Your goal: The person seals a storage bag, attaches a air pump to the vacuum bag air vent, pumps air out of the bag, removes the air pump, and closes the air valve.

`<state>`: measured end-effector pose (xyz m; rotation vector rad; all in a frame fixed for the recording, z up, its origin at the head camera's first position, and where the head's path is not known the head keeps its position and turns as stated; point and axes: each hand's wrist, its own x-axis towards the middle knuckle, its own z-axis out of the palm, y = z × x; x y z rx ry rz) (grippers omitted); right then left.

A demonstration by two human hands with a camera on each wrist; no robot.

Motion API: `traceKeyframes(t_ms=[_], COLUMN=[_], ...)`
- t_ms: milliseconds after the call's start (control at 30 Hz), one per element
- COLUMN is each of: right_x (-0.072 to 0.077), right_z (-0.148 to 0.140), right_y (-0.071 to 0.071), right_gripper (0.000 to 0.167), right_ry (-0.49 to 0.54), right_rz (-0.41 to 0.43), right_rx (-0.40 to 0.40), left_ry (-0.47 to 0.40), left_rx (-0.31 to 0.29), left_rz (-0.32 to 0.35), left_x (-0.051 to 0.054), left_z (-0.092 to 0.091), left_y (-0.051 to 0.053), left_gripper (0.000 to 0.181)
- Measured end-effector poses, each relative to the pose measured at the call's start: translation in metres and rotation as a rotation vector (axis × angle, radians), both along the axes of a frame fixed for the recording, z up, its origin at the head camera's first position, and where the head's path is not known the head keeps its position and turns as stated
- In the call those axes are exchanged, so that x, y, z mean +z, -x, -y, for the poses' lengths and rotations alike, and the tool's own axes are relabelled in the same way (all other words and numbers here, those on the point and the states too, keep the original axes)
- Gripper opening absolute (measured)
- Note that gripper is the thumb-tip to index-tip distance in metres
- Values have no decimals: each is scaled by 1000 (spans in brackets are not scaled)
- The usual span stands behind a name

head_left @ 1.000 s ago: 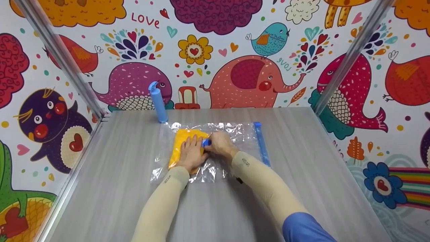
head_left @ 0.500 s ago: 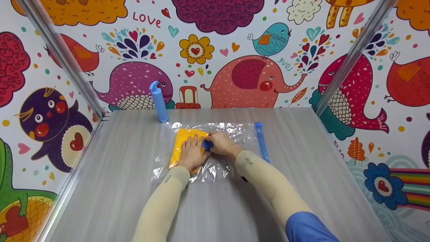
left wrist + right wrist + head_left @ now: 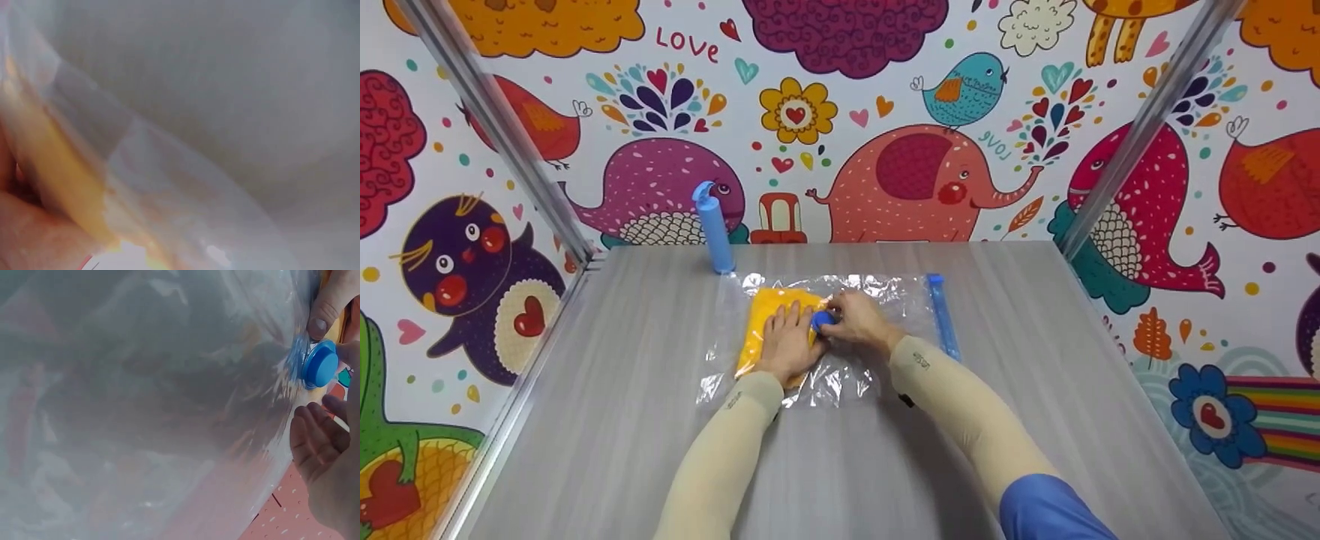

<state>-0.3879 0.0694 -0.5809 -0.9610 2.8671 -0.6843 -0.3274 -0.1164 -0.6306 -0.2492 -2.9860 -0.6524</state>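
Note:
A clear plastic storage bag [image 3: 900, 304] with a blue zip strip lies on the table, a folded yellow cloth [image 3: 769, 307] inside its left part. My left hand [image 3: 789, 341] rests flat on the bag over the cloth, fingers spread. Just right of it sits a round blue valve cap [image 3: 823, 322] on the bag. My right hand [image 3: 859, 322] is at the cap; in the right wrist view its thumb seems to touch the cap [image 3: 322, 367], while its bent fingers [image 3: 318, 433] stand apart from it. The left wrist view is blurred, showing yellow cloth [image 3: 67, 174] under plastic.
A light blue cylinder with a hooked top [image 3: 715, 229], resembling a hand pump, stands upright behind the bag's left corner. The grey wood-grain table [image 3: 1020, 315] is bounded by patterned walls and metal posts [image 3: 1144, 135].
My right hand's fingers have loosened from around the blue cap and opened up, so more of the cap shows. The right wrist has shifted slightly right. My left hand stays in place.

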Motion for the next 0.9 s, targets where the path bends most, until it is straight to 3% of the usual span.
traceKeyframes(t_ms=[200, 333, 600, 900], right_x=[-2, -1, -1, 1], right_z=[5, 8, 9, 5], right_y=[-1, -3, -3, -6], right_gripper=[40, 37, 37, 45], right_ry=[-12, -37, -108, -102], right_rz=[94, 76, -33, -122], right_rx=[-112, -121, -3, 112], left_ry=[10, 20, 9, 20], left_rx=[1, 6, 15, 14], left_rz=[32, 63, 74, 70], left_x=[2, 5, 9, 9], left_z=[0, -1, -1, -2], left_y=[-1, -1, -2, -3], left_gripper=[88, 89, 84, 84])
